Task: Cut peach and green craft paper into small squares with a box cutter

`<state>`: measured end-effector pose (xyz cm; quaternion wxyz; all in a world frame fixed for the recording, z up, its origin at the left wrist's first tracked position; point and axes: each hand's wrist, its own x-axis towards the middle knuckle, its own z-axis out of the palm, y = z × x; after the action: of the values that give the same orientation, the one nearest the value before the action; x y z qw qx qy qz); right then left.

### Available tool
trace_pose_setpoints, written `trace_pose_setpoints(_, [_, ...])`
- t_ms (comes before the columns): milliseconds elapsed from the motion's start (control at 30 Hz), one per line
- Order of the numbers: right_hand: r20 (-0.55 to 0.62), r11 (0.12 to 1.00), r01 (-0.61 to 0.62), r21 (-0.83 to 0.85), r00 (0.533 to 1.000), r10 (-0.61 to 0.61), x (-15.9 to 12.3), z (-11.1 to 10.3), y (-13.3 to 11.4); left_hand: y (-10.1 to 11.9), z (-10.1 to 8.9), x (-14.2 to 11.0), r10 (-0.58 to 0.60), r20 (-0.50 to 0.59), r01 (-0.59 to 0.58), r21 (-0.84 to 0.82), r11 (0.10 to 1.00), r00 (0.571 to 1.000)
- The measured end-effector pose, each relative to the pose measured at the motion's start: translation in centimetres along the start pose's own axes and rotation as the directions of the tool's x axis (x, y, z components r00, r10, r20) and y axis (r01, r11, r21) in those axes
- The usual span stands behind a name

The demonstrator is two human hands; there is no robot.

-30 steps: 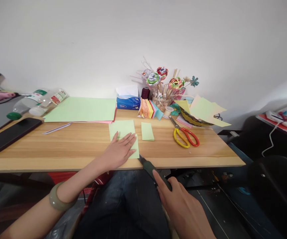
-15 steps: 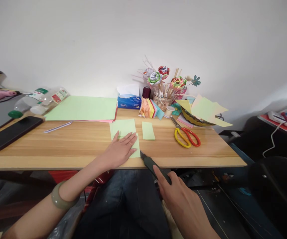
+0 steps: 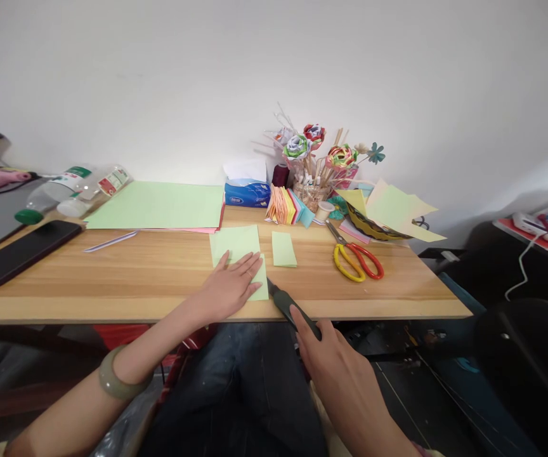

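Note:
My left hand (image 3: pixel 231 285) lies flat with fingers spread, pressing on light green paper (image 3: pixel 234 240) near the table's front edge. The paper appears to be in two overlapping layers; part of it is hidden under the hand. In my right hand (image 3: pixel 338 362) is a dark green utility knife (image 3: pixel 290 306), its fingers wrapped round the handle and the index finger stretched along it. The blade tip sits at the right edge of the paper. Just right of that edge lies a small folded green paper (image 3: pixel 283 249), apart from both hands.
Scissors (image 3: pixel 352 254) with yellow and red handles lie to the right. Behind are a blue tissue pack (image 3: pixel 247 195), folded coloured papers (image 3: pixel 283 206) and a basket of paper flowers (image 3: pixel 309 193). Leftward are large green sheets (image 3: pixel 160 206), a phone (image 3: pixel 24 254) and plastic bottles (image 3: pixel 52 193).
My right hand has moved the knife slightly away from me, up along the paper's right edge. The left hand keeps its place on the paper.

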<state>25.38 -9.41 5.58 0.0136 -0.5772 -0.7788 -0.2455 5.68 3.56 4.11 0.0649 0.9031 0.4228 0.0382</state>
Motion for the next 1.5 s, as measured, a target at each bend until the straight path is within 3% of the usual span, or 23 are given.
trace_pose_setpoints(433, [0.065,0.995,-0.092,-0.022,0.994,0.093,2.3,0.9,0.3,-0.3,0.9,0.1,0.017,-0.087,-0.017,-0.002,1.0,0.996])
trace_pose_setpoints(567, [0.031,0.998,-0.061,0.017,0.998,0.061,1.4,0.7,0.7,-0.3,0.5,-0.2,0.026,-0.092,-0.028,-0.014,1.0,0.995])
trace_pose_setpoints(767, [-0.061,0.987,-0.025,0.158,0.998,0.035,-0.6,0.8,2.6,-0.8,-0.1,-1.2,0.07,-0.191,-0.073,-0.008,0.997,0.979])
trace_pose_setpoints(933, [-0.026,0.953,0.02,0.303,1.0,-0.013,-2.0,1.0,4.1,-1.7,-0.7,-1.5,0.133,-0.107,-0.143,-0.093,0.985,0.985])
trace_pose_setpoints(1200, [-0.017,0.903,0.127,0.411,0.991,-0.131,-3.5,0.3,4.9,-2.3,-0.9,-1.4,0.232,-0.162,-0.248,-0.083,0.965,0.959])
trace_pose_setpoints(1333, [-0.017,0.899,0.202,0.389,0.977,-0.212,-3.3,-0.1,4.7,-2.0,-1.2,-1.4,0.222,-0.204,-0.267,-0.23,0.936,0.953])
trace_pose_setpoints(1500, [-0.047,0.917,0.248,0.313,0.968,-0.246,-2.4,0.0,4.1,-2.1,-1.6,-1.6,0.114,-0.161,-0.175,-0.445,0.878,0.98])
